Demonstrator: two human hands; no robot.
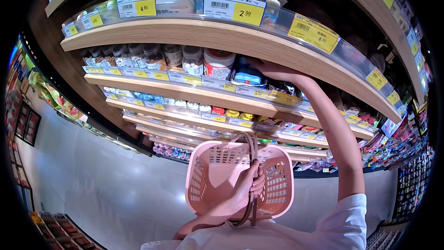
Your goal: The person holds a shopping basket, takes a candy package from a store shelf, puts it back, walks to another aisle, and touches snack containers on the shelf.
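My left hand point(249, 184) is wrapped round the brown handles point(253, 157) of a pink basket point(217, 180), whose inside shows no items. My right hand point(266, 68) reaches into the second shelf from the top, beside a blue package point(248, 75). Its fingers are hidden in shadow under the upper board, so what they hold, if anything, cannot be seen. Just left of the blue package stands a large white and red tub point(218, 63), with a smaller clear jar point(192, 61) beside it.
Curved wooden shelf boards point(185, 32) with yellow and white price tags point(235, 10) stretch across the view, one above my right forearm. Lower shelves hold small wrapped goods. Colourful packets point(393, 143) hang at the right. Grey floor point(115, 180) lies left of the basket.
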